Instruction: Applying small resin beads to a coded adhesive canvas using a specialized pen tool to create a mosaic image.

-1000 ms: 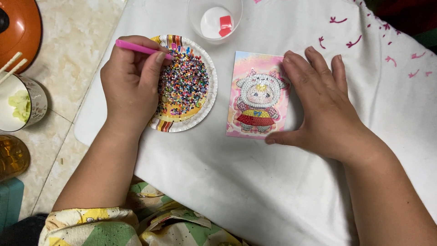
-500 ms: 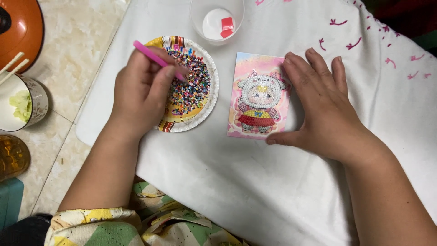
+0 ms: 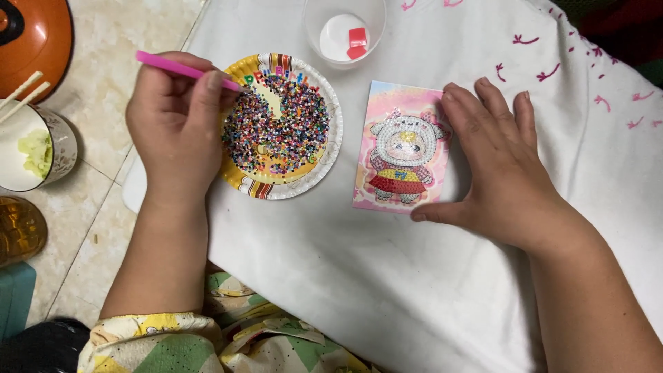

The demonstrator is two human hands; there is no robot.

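Note:
My left hand point(image 3: 174, 128) grips a pink pen-shaped tool point(image 3: 181, 70), its tip resting at the upper left of a pile of tiny mixed-colour beads point(image 3: 282, 128). The beads fill a colourful paper plate point(image 3: 298, 189) on a white cloth point(image 3: 359, 276). To the right lies a small pink picture card point(image 3: 399, 148) showing a cartoon figure in a red skirt. My right hand point(image 3: 507, 169) lies flat with fingers spread along the card's right edge, the thumb near its lower right corner.
A clear plastic cup point(image 3: 344, 31) with a white disc and red squares stands behind the plate. On the tiled floor at left are an orange pot point(image 3: 34, 38), chopsticks point(image 3: 22, 93), a bowl with green food point(image 3: 33, 148) and an amber glass point(image 3: 17, 228).
My left hand has shifted left and tilted the pink tool, its tip drawn from the middle of the beads to the plate's upper left. My right hand has stayed on the card.

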